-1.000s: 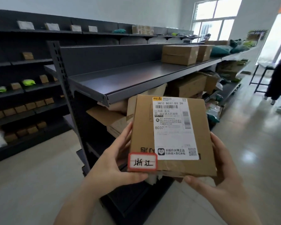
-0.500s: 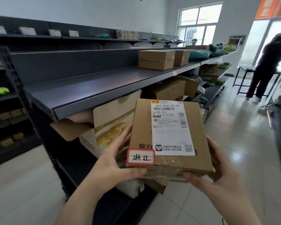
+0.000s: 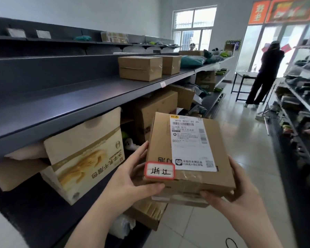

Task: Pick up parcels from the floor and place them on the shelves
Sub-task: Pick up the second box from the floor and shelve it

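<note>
Left hand (image 3: 132, 178) wrapped on the near left corner of the parcel (image 3: 190, 154): thumb lying across the front edge under the red-bordered tag (image 3: 159, 170), fingers (image 3: 141, 149) spread up the left side. Right hand (image 3: 240, 192) cupped under the near right corner, thumb along the front edge, fingers curled up the right side. One parcel held, off the floor, tilted toward the camera, white label (image 3: 191, 143) up, between both hands and just below the front lip of the shelf (image 3: 89, 97). Beyond the fingertips on that shelf, two boxes (image 3: 140, 68) side by side, touching. Left of the left fingers, under the shelf, one printed carton (image 3: 86, 154). One person (image 3: 265, 72) standing far off. Compared with half a second ago: same grip, shelf front nearer, the printed carton shown more fully.
</note>
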A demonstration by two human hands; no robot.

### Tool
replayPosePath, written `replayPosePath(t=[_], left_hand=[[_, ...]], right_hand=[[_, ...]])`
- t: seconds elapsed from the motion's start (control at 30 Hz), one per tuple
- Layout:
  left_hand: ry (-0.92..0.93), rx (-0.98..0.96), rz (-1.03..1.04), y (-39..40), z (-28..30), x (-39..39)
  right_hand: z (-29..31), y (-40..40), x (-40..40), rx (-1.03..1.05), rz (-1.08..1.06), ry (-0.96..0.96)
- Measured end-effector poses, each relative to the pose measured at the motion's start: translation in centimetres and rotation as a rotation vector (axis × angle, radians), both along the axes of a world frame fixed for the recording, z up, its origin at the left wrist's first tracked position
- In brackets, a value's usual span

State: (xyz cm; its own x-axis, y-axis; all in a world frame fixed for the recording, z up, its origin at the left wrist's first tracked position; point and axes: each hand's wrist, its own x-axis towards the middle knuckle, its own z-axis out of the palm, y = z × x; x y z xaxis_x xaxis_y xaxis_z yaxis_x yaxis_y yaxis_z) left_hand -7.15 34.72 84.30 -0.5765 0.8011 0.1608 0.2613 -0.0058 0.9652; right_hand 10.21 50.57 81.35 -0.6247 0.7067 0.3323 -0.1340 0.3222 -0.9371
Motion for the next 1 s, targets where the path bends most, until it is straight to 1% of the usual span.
replayPosePath(t=[0.23, 0.37, 0.5, 0.73, 0.83, 1.0], left_hand=[[-0.026, -0.011, -0.106, 6.9, 0.2, -4.3], [-0.055, 0.024, -0.185, 11.0, 0.1, -6.1], [-0.085, 0.044, -0.215, 14.7, -0.6, -6.8], [-0.072, -0.042, -0.252, 22.3, -1.0, -7.5], [-0.037, -0.067, -0.233, 26.1, -0.9, -7.9], [-0.045, -0.069, -0.200, 32.6, -0.9, -7.7]], right_hand=[[0.9, 4.6, -2.5, -0.020, -0.146, -0.011], [0.9, 6.9, -3.5, -0.024, -0.235, -0.010], [1.2, 8.9, -4.0, -0.013, -0.306, -0.037], [1.4, 15.4, -4.2, -0.055, -0.353, -0.073], [1.1, 19.2, -4.4, -0.064, -0.337, -0.045], [0.4, 26.6, -4.6, -0.080, -0.283, -0.021]])
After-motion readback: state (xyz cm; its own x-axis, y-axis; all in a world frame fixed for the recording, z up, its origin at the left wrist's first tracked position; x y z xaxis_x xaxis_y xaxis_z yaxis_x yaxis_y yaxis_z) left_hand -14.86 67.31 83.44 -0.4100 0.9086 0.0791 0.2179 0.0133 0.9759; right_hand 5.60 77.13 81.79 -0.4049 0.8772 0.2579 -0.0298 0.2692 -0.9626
